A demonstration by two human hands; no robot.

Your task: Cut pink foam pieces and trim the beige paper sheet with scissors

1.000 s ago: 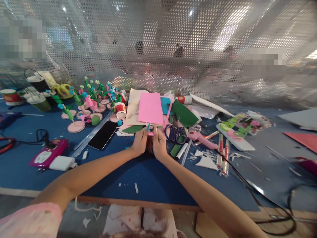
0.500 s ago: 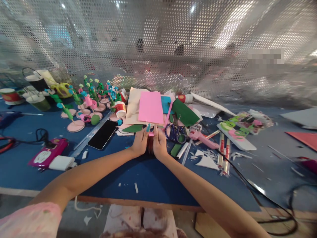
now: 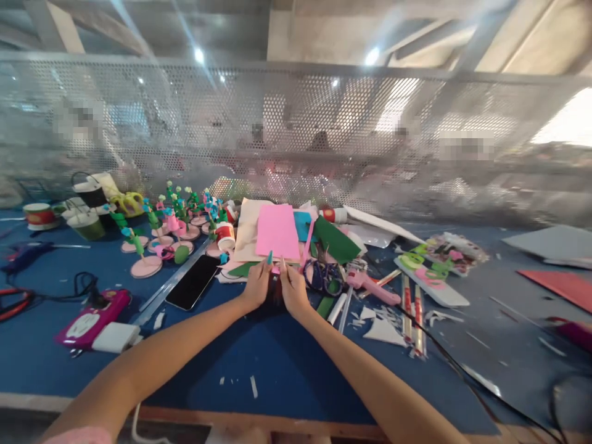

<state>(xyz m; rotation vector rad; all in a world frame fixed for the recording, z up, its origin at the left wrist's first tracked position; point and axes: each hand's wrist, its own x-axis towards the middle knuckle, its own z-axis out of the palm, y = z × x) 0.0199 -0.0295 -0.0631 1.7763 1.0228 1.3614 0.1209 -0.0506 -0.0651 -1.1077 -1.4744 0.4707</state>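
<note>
Left hand (image 3: 257, 286) and right hand (image 3: 292, 290), side by side, pinch a small pink piece (image 3: 276, 269); red-labelled pot (image 3: 225, 235) writing too blurred.

Phone (image 3: 193, 290), scissors (image 3: 324, 277) (purple-handled), glue gun (image 3: 370, 287)

Head view. Left hand (image 3: 257, 285) and right hand (image 3: 293, 290) meet over a blue mat (image 3: 277, 351), fingertips pinching a small pink piece (image 3: 276, 269) between them. Just beyond lies a pink sheet (image 3: 276, 231) on a paper stack, with a green sheet (image 3: 337, 239) to its right. Scissors (image 3: 324, 276) and a pink glue gun (image 3: 370, 285) lie right of the hands; a phone (image 3: 193, 290), a ruler (image 3: 170, 285) and paper flowers (image 3: 160, 237) lie left. A perforated screen (image 3: 296, 123) closes the background.
</note>
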